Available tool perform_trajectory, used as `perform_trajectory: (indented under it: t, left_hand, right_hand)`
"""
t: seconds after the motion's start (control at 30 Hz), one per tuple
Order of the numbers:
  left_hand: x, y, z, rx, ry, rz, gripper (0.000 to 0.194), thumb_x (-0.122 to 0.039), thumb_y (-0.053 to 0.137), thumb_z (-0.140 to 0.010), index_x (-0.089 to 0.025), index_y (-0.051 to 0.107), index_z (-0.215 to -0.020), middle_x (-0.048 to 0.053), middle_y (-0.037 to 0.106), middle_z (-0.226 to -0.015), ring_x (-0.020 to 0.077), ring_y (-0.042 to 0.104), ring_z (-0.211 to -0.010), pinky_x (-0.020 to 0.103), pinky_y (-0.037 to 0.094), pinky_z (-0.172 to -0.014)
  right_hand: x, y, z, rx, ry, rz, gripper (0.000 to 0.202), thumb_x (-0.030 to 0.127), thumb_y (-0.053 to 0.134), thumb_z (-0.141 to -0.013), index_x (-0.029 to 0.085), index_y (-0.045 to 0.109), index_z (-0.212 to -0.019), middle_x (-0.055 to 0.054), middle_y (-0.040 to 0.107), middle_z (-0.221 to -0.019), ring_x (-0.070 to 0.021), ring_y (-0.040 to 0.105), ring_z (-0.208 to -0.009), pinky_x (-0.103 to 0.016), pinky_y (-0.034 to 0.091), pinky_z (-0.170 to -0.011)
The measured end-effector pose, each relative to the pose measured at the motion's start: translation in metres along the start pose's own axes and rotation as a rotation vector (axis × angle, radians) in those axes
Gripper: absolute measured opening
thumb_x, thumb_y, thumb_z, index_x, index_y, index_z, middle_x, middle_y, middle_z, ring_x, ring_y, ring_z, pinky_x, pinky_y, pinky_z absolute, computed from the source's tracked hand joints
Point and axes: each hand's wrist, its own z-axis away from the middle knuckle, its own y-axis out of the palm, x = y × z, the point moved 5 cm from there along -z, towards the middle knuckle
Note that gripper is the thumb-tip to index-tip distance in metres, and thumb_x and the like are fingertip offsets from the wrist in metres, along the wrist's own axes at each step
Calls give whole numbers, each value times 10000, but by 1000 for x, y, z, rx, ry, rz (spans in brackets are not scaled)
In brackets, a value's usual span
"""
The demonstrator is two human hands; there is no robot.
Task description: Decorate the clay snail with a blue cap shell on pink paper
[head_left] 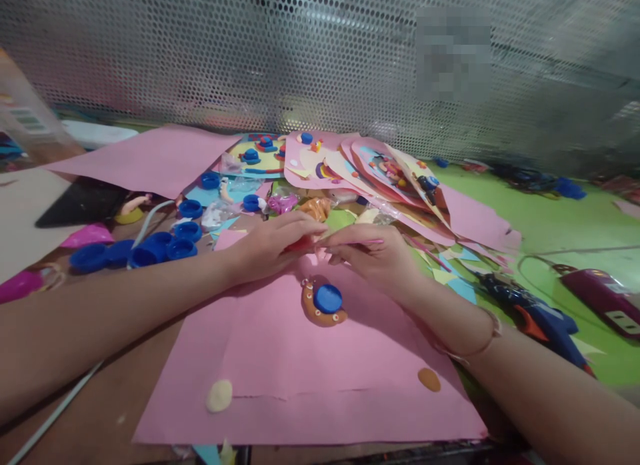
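Note:
My left hand (275, 245) and my right hand (375, 251) meet over the upper part of a pink sheet (280, 418). The right fingers are pinched, with a thin pink stick (367, 241) across them. The left fingers are curled close to the right fingertips; what they hold is too small to tell. Below the hands lies a brown clay crescent (317, 313) with small white rings, curved around a blue cap (328, 298). A cream clay disc (219, 395) is at the sheet's lower left, a brown clay disc (429, 379) at its lower right.
Blue caps (157, 246) and a white cable lie at left. Pink cards (320, 151) with clay figures are stacked behind the hands. A dark blue tool with orange (537, 318) and a maroon power socket box (603, 298) are at right. A perforated metal sheet (225, 58) stands behind.

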Motion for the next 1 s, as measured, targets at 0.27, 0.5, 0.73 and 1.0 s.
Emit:
perform_trajectory:
  t: [0.27,0.5,0.73,1.0]
  left_hand:
    - [5,-3,-1,-6,-93,9,237,-220,492,-868,-158,603,-1068,64,699,-982,166,630,-907,267,494,-802]
    - [19,-6,-1,-35,-269,22,390,-299,523,-849,-145,558,-1207,107,651,-1159,217,592,-1049,349,458,-934]
    - [19,-4,1,-1,-210,57,340,-305,516,-866,-155,601,-1159,101,681,-1113,207,616,-1018,328,478,-901]
    - [17,-3,1,3,-181,90,334,-271,538,-861,-102,606,-1141,127,689,-1083,199,633,-987,298,489,-873]
  right_hand:
    - [-1,-3,-1,-94,-8,-29,127,104,614,-742,194,703,-747,7,711,-697,-105,667,-591,-224,571,-560]
    - [7,-16,-2,-174,-91,32,65,217,620,-800,181,661,-764,0,674,-641,-106,653,-570,-229,562,-553]
    - [14,-9,-2,-53,-191,200,128,135,594,-802,213,695,-796,-25,716,-797,-137,661,-727,-278,556,-650]
    - [15,-12,-1,-102,-230,184,203,124,599,-810,260,738,-869,-32,730,-912,-156,671,-833,-321,556,-768]
